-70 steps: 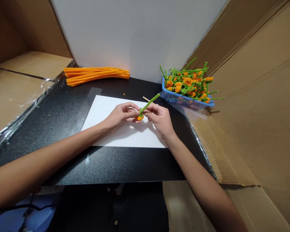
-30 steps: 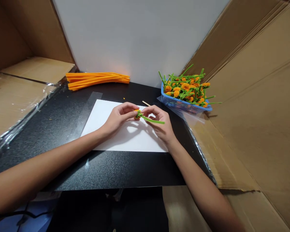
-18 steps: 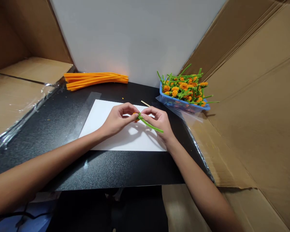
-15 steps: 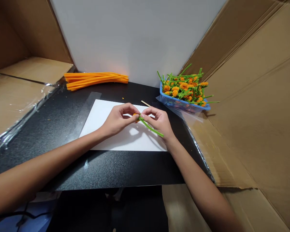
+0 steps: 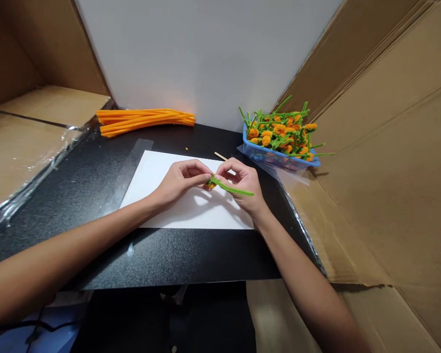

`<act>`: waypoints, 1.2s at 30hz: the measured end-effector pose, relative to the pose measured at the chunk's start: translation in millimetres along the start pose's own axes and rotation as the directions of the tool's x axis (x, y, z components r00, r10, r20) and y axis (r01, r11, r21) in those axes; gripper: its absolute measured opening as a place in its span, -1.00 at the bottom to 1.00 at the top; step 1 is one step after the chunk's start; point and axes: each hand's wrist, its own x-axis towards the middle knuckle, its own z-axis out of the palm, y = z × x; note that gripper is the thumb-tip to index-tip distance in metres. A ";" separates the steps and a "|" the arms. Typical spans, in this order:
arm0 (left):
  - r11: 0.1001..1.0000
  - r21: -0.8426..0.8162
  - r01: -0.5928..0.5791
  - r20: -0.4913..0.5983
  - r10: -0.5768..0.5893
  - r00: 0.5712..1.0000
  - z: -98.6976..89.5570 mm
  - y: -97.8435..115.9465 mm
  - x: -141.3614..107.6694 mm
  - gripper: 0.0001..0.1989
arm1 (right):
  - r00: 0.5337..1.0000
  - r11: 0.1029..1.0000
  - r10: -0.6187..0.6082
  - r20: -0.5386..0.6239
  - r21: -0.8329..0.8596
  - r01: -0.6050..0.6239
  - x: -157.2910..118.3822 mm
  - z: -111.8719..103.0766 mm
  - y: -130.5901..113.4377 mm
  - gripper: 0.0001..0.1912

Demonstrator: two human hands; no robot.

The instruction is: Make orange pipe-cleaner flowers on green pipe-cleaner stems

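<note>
Above a white sheet (image 5: 180, 211), both hands meet at a small pipe-cleaner flower (image 5: 210, 185) with an orange head and green at its base. My left hand (image 5: 182, 182) pinches the head side between thumb and fingers. My right hand (image 5: 242, 184) grips the green part, thumb and forefinger pressed together close to the left fingertips. The green stem (image 5: 237, 189) sticks out to the right across the right palm. The fingers partly hide the orange head.
Behind on the left lies a bundle of orange pipe cleaners (image 5: 143, 121). A blue basket (image 5: 272, 158) at the back right is heaped with orange-and-green flowers (image 5: 279, 130). A thin wooden stick (image 5: 220, 156) pokes out behind my right hand. Cardboard walls (image 5: 397, 147) flank the black table (image 5: 161, 255).
The flower has turned in my fingers: its stem has swung up towards level, and more of the orange head shows below. Both hands stay in nearly the same place.
</note>
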 end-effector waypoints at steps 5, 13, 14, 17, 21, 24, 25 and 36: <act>1.000 -0.002 0.009 0.042 -0.009 0.999 -0.4 -0.3 1.1 -0.81 | 0.996 0.992 -0.086 0.026 -0.094 0.088 -1.7 -2.1 -2.5 -0.78; 0.957 0.252 -0.140 0.037 0.135 0.990 -4.2 3.5 5.0 -0.82 | 0.983 0.985 0.171 -0.062 0.046 -0.168 2.8 -4.8 7.0 -0.69; 0.937 0.302 -0.172 0.047 0.166 0.985 -4.7 4.0 4.9 -0.84 | 0.970 0.967 0.239 -0.035 0.099 -0.235 3.4 -6.3 7.7 -0.64; 0.866 0.432 -0.251 0.053 0.253 0.966 -5.6 4.6 3.7 -0.89 | 0.916 0.905 0.382 0.124 0.153 -0.398 3.2 -8.8 7.3 -0.63; 0.811 0.482 -0.332 0.074 0.339 0.938 -5.8 4.9 1.5 -0.89 | 0.804 0.761 0.514 0.298 0.274 -0.588 -0.1 -5.7 4.2 -0.68; 0.801 0.451 -0.395 0.118 0.385 0.915 -5.0 5.0 0.3 -0.87 | 0.737 0.628 0.561 0.377 0.385 -0.676 -1.9 -3.5 3.6 -0.73; 0.795 0.448 -0.410 0.129 0.396 0.909 -4.6 5.0 -0.1 -0.86 | 0.724 0.599 0.566 0.394 0.406 -0.690 -2.0 -3.3 4.0 -0.77; 0.725 0.547 -0.418 0.124 0.424 0.897 -0.9 3.1 -3.6 -0.80 | 0.630 0.311 0.608 0.482 0.586 -0.748 2.7 -0.2 6.7 -0.85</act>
